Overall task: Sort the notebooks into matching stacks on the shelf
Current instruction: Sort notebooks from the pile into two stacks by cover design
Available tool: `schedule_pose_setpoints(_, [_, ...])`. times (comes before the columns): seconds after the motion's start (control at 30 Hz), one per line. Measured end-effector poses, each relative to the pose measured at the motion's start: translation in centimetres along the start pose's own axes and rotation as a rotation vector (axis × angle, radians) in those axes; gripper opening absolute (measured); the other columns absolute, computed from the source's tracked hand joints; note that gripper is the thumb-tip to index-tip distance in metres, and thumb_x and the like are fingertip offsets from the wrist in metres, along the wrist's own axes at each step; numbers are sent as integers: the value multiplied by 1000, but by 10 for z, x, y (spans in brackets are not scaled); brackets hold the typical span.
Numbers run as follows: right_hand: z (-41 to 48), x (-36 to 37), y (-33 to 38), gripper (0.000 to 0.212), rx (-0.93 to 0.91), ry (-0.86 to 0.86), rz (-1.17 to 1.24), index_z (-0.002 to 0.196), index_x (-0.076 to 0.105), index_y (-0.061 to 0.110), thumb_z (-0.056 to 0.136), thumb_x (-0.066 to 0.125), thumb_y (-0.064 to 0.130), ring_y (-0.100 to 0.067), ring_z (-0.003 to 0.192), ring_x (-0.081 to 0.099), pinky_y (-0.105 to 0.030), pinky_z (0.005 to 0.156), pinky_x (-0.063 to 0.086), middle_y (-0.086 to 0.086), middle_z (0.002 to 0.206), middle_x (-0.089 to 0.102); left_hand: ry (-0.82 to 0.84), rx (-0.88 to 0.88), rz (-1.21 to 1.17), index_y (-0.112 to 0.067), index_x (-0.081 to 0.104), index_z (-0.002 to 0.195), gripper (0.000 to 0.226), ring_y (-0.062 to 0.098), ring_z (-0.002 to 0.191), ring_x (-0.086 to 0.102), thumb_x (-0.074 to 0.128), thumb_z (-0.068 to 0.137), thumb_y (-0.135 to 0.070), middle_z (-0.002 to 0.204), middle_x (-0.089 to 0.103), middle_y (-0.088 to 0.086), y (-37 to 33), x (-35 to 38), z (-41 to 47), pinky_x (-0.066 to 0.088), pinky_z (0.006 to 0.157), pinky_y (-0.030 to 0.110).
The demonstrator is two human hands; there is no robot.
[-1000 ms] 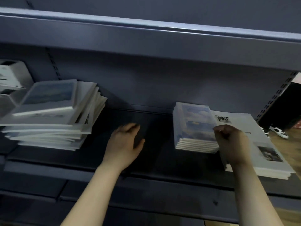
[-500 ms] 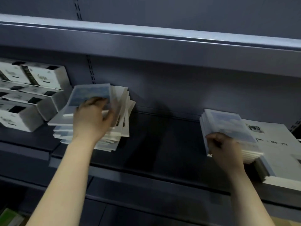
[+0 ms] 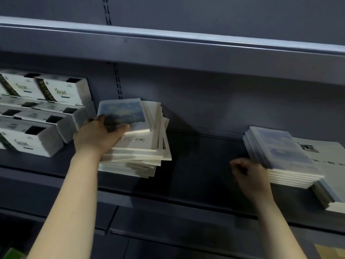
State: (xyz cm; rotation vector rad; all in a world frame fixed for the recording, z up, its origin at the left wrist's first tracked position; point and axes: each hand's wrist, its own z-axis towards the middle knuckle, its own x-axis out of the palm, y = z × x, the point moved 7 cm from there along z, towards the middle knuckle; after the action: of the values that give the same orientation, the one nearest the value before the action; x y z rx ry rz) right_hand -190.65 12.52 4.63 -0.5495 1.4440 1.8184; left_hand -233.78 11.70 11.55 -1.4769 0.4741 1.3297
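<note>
Since the earlier frame the right hand (image 3: 250,176) has slid off the near edge of the neat stack (image 3: 280,152) to its near left corner, and the left hand (image 3: 97,136) has settled lower on the blue-cover notebook (image 3: 123,111). That notebook lies on top of the untidy stack (image 3: 138,154) at the left of the shelf (image 3: 197,165), just beside the white boxes (image 3: 46,116). The left fingers (image 3: 124,126) reach across its near left corner: one lies on the cover and the rest curl round the edge, gripping it. The right fingers (image 3: 236,163) are curled and blurred against the side of the neat stack; whether they pinch anything cannot be told. The neat stack sits well to the right, on top of wider white notebooks (image 3: 328,154), with bare shelf between the two piles.
</note>
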Motion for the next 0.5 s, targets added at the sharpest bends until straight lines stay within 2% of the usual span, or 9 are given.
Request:
schedule_pose_setpoints(0.13, [-3,10,3,17,4,-1,-4,98,74,19,88,65,9,-15,80,62,-25,78,44,0,91,72,-5,11,-170,-26,36,142,98,33,129,43,60,64,-79,140,49,7,4,-1,8,40,102,46])
schedule_pose_setpoints(0.23, [-4,14,4,18,-2,-1,-13,99,74,19,88,65,9,-10,79,58,-23,77,40,1,92,71,-39,38,-168,-28,43,137,91,33,126,45,64,63,-76,135,54,8,2,-2,8,37,103,50])
schedule_pose_setpoints(0.37, [-4,14,2,17,-1,-11,-13,99,74,19,88,66,9,-11,78,58,-22,75,39,0,92,73,51,-12,-212,-28,55,126,87,33,118,52,69,56,-76,122,62,6,2,-3,14,37,104,51])
schedule_pose_setpoints(0.43, [-3,14,1,17,-2,-9,-18,98,74,20,88,66,9,-10,78,59,-21,75,38,0,92,73,79,-25,-159,-25,60,116,83,37,118,50,69,52,-77,117,62,9,1,-6,16,35,104,54])
schedule_pose_setpoints(0.5, [-3,14,0,17,1,-13,-13,98,74,20,87,66,9,-10,79,60,-21,75,38,0,92,73,75,-61,-160,-22,60,116,85,40,124,42,72,51,-76,122,59,13,1,-9,15,29,106,57])
